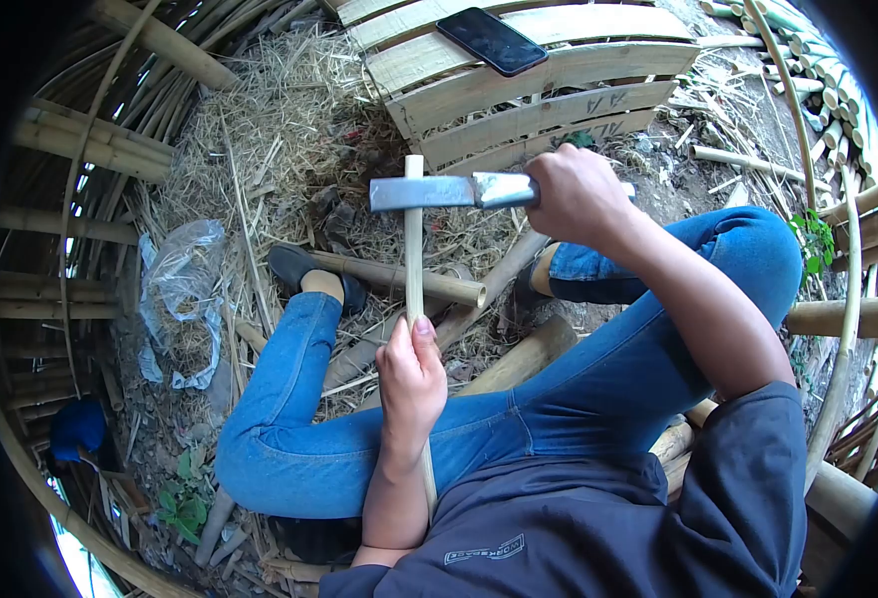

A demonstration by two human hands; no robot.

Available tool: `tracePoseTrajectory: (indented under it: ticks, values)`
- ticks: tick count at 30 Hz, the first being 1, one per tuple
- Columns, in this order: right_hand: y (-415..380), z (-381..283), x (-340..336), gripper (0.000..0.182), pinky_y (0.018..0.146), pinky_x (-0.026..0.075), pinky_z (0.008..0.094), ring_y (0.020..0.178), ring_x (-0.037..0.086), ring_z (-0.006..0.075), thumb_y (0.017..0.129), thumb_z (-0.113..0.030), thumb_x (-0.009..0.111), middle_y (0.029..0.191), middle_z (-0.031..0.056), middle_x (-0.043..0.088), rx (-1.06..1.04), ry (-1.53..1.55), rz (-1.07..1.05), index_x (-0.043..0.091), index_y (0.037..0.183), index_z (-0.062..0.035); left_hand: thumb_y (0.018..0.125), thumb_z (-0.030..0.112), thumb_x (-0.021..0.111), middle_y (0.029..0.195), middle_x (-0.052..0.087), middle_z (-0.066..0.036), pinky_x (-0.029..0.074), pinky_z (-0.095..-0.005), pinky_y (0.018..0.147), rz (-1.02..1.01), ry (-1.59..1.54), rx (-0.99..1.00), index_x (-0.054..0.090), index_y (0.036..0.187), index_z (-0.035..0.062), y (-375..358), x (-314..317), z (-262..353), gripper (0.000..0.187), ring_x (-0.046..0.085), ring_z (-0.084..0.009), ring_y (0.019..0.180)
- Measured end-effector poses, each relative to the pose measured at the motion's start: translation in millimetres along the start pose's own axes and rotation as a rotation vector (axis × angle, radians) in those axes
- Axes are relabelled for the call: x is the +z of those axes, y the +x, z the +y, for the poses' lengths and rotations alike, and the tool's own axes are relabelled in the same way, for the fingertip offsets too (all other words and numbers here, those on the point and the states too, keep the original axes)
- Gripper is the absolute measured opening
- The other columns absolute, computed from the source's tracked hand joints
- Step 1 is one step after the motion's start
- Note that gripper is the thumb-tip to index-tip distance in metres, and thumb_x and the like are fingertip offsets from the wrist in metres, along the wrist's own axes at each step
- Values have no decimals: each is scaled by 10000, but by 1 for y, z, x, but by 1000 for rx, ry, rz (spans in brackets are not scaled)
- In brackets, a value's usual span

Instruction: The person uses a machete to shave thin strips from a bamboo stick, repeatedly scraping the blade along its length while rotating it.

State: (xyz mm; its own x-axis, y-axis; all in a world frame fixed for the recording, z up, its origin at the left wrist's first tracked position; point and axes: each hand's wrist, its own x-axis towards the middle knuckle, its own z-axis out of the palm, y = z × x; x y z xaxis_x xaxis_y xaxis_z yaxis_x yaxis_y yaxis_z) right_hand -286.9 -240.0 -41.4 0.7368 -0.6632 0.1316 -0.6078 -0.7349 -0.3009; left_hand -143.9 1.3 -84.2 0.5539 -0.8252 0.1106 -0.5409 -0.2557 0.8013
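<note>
My left hand (411,377) is closed around a slim bamboo stick (414,264), thumb along its side. The stick runs from my lap, past my forearm, up to a cut end above the blade. My right hand (581,194) is wrapped around the handle of a broad-bladed knife (421,193). Its blade lies crosswise over the stick near the top end, overlapping it in this view. Pale wrapping or bare metal shows where the blade meets the handle.
A slatted wooden crate (549,85) stands ahead with a phone (492,41) on top. Thick bamboo poles (399,276) lie between my feet on straw-covered ground. A clear plastic bag (182,289) is at left. Cut bamboo pieces (838,95) are piled at far right.
</note>
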Motion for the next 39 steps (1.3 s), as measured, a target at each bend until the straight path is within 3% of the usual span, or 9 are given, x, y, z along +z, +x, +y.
tracePoseTrajectory:
  ticks: [3,4,7,13,23,25,29,33,39]
  values:
    - [-12,-19,14,130,666,565,472,661,682,387,619,-158,686,660,184,663,-113,52,-116,697,704,-61,1083,219,436,533,485,-57,379,-358,456,-25,-187,-122,540,837,12,3,-5,-8,338,514,-169,455]
    - [-16,-25,20,139,664,566,471,659,683,387,612,-162,694,658,184,664,-148,50,-123,699,704,-58,1099,267,421,570,442,10,338,-275,434,-105,-341,-226,512,843,44,1,-7,-6,351,436,-67,474]
    - [-19,-32,24,171,665,569,472,656,686,389,592,-177,716,661,190,668,-164,60,-152,701,701,-47,1107,320,398,608,398,46,294,-208,425,-245,-653,-374,480,871,81,0,-11,1,346,366,-18,482]
    - [-15,-28,22,161,672,570,467,666,687,395,588,-157,707,664,204,668,-100,38,-123,702,693,-35,1103,359,395,628,386,50,277,-187,412,-274,-692,-368,453,896,99,-1,-10,2,337,330,-7,472]
    - [5,-5,-3,153,713,584,456,715,709,398,627,-138,700,726,230,691,69,11,-31,724,721,-21,1100,361,405,628,421,44,323,-186,422,-287,-609,-331,468,891,84,-3,-11,5,352,385,-16,484]
    - [8,1,-4,142,708,566,481,714,679,420,605,-114,665,707,237,666,66,2,71,696,702,-15,1097,369,412,627,433,41,326,-185,425,-280,-560,-303,477,883,80,-4,-8,4,365,397,-16,490]
    - [8,7,-6,158,725,564,494,734,685,416,632,-125,657,730,238,674,107,17,72,713,741,-25,1097,363,417,619,453,33,345,-198,437,-254,-517,-308,500,865,67,-4,-7,4,385,416,-24,494]
    - [4,5,1,150,720,562,494,722,685,405,655,-140,653,709,218,672,58,26,63,709,747,-35,1098,348,417,616,461,32,359,-212,450,-203,-450,-288,512,858,56,-2,-5,2,390,431,-33,505]
    - [-16,-29,19,158,654,564,464,645,681,384,599,-171,706,657,186,664,-157,26,-125,711,713,-62,1100,335,418,622,428,42,330,-206,444,-208,-554,-329,501,865,62,0,-6,-2,371,398,-23,512]
